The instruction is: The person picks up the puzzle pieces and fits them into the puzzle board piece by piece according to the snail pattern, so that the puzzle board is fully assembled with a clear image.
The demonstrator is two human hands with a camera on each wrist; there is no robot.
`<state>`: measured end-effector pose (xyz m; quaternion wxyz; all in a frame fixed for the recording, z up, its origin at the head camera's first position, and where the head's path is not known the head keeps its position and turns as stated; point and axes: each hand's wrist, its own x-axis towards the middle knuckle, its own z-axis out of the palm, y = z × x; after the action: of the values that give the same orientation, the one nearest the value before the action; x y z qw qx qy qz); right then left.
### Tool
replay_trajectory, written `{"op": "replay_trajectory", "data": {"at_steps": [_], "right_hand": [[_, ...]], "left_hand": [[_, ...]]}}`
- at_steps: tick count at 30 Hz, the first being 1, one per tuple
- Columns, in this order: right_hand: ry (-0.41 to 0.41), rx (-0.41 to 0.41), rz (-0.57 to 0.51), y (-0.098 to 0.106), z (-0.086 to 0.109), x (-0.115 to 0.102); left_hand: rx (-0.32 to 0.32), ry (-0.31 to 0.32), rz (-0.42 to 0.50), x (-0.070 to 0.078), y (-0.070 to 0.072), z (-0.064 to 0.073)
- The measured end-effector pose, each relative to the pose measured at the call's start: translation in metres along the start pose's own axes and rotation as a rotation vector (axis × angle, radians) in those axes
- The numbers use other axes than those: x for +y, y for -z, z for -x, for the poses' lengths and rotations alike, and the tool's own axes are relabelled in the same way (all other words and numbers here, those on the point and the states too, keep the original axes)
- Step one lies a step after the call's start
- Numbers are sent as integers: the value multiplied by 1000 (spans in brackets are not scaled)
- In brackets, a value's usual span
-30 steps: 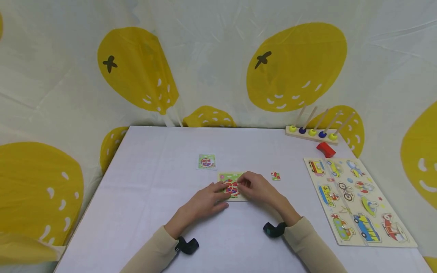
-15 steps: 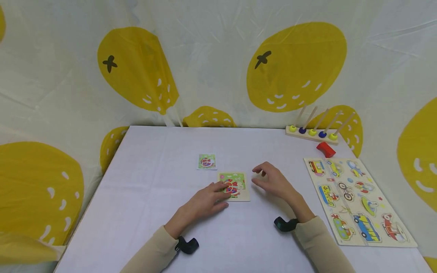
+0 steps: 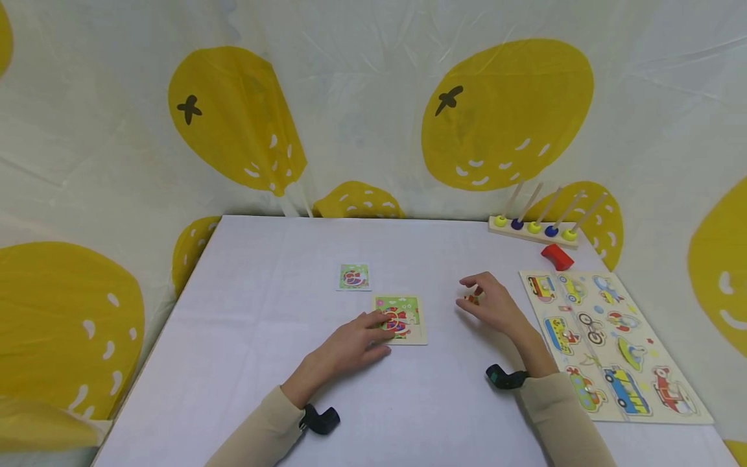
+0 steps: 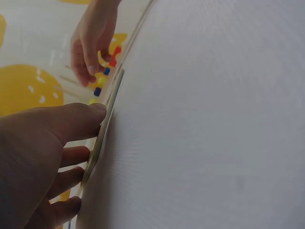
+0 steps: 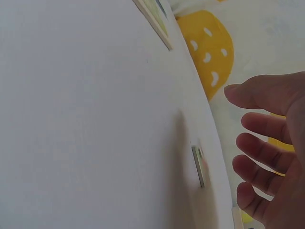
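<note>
My left hand (image 3: 350,347) rests its fingers on a small square puzzle board (image 3: 414,334) with a red and green picture, covering the picture's left part. In the left wrist view the thumb (image 4: 81,119) lies at the board's near edge. To the right, my right hand (image 3: 496,311) hovers over a small square puzzle piece (image 3: 475,295), which shows partly between thumb and fingers. The right wrist view has the piece (image 5: 199,167) flat on the table, apart from the spread, loosely bent fingers (image 5: 259,148).
A small picture card (image 3: 353,277) lies behind the board. At the right is a large wooden vehicle puzzle (image 3: 601,350), with a red block (image 3: 557,257) beyond it. A peg stand (image 3: 532,231) with yellow and blue beads stands at the table's back right corner.
My right hand has left the puzzle board and moved right to the small piece, its fingers opening out. The left hand has stayed on the board.
</note>
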<state>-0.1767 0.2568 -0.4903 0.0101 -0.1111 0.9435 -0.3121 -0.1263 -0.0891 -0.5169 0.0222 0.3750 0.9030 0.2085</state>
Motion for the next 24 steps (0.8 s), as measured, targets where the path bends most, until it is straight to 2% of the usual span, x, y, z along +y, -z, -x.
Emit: {"op": "replay_trajectory", "data": {"at_steps": [6,13,20,24], "right_hand": [[-65,-24,7,5,-1,13],[-98,-49,30,1,-1,25],[-67,-52,35,-1,-1,30],[-53,-65,31,0,-2,29]], "left_hand": [[13,-15,-10,-1,-1,0],[11,-10,3,-1,0,0],[8,-14,-5,0,0,0],[-5,6,5,0,2,1]]}}
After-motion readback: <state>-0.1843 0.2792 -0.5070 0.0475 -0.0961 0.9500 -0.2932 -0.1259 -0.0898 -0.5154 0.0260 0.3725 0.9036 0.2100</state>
